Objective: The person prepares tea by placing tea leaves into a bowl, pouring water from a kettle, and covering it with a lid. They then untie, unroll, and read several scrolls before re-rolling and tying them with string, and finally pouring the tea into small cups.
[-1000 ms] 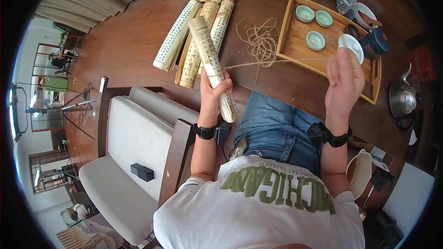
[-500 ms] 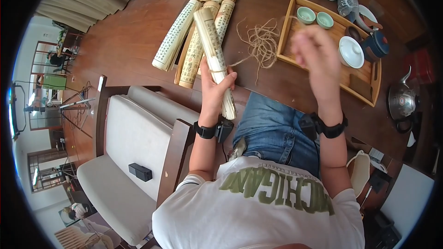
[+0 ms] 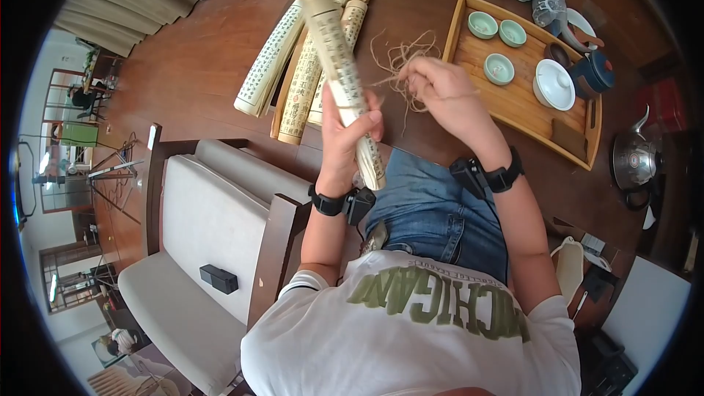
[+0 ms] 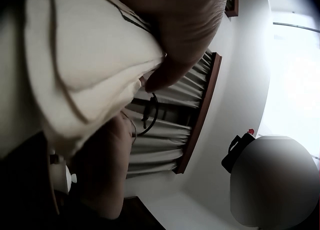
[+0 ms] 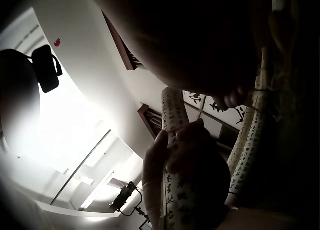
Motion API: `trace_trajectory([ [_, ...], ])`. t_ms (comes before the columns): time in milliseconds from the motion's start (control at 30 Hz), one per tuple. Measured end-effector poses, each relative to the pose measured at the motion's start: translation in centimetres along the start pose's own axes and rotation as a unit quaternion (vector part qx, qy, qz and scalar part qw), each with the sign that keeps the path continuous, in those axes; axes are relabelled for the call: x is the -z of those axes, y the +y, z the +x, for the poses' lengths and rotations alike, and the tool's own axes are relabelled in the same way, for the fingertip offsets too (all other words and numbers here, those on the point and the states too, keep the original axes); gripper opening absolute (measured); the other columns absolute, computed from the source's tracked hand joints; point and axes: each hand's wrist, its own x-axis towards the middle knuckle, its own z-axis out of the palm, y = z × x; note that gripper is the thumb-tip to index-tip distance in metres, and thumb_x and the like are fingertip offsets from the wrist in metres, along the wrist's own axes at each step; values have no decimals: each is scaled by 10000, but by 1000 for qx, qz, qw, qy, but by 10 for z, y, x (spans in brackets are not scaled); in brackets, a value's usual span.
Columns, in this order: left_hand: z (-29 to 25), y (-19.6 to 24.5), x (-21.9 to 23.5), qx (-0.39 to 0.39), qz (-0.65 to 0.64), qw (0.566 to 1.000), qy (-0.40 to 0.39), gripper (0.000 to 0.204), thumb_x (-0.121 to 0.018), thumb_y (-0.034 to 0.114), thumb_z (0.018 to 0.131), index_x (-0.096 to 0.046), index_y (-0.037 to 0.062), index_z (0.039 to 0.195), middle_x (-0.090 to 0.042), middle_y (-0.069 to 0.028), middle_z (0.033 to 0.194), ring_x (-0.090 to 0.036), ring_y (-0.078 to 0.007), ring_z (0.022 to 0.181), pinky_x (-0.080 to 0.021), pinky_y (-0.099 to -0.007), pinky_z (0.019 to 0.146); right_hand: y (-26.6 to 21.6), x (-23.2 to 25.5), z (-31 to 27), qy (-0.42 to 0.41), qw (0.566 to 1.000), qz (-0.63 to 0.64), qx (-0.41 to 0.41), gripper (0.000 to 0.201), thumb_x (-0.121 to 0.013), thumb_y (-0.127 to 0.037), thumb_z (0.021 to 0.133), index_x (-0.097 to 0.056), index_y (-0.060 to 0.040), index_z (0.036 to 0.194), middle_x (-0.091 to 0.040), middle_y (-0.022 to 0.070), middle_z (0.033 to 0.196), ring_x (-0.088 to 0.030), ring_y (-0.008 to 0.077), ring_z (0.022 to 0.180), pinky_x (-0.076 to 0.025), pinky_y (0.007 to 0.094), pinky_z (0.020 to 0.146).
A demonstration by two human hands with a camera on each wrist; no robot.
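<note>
A rolled paper scroll (image 3: pixel 337 51) was held aslant beside the table (image 3: pixel 444 143), gripped toward its near end by the left hand (image 3: pixel 343 136), with the thumb laid across it and what looked like a turn of twine (image 3: pixel 402 59) close by. The fingers of the right hand (image 3: pixel 447 92) were curled, and a strand of the twine seemed to be pinched there, near the loose tangle on the table. If the strand were let go slack, the turn could be loosened and slid along the smooth paper; if it were pulled too hard, the roll could be creased. A knot could be drawn up from the tangle, since its loops lay crossed. With a wide sweep of the right hand, the cups (image 3: pixel 499 69) on the wooden tray (image 3: pixel 528 121) might be knocked. In the left wrist view, the layered paper edges (image 4: pixel 95 64) at the roll's end were shown large, a detail barely made out from the head. In the right wrist view, a taut-looking cord was seen rising from the left fingers, while the tray's layout was given by the head view.
</note>
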Motion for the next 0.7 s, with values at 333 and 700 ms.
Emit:
trace_trajectory([
  [333, -14, 13, 30, -59, 20, 987, 148, 549, -655, 35, 918, -382, 24, 1394, -550, -67, 880, -522, -147, 636, -441, -284, 570, -1, 5, 32, 76, 987, -112, 90, 333, -529, -6, 951, -603, -37, 1274, -656, 172, 1258, -645, 384, 1123, -520, 451, 969],
  [700, -19, 8, 17, -16, 34, 995, 90, 586, -680, 45, 907, -379, 7, 1409, -564, -88, 903, -542, -140, 618, -453, -265, 541, -28, 28, -22, 21, 918, -374, 132, 362, -594, 7, 870, -670, -57, 1218, -676, 128, 1226, -657, 325, 1103, -534, 404, 917],
])
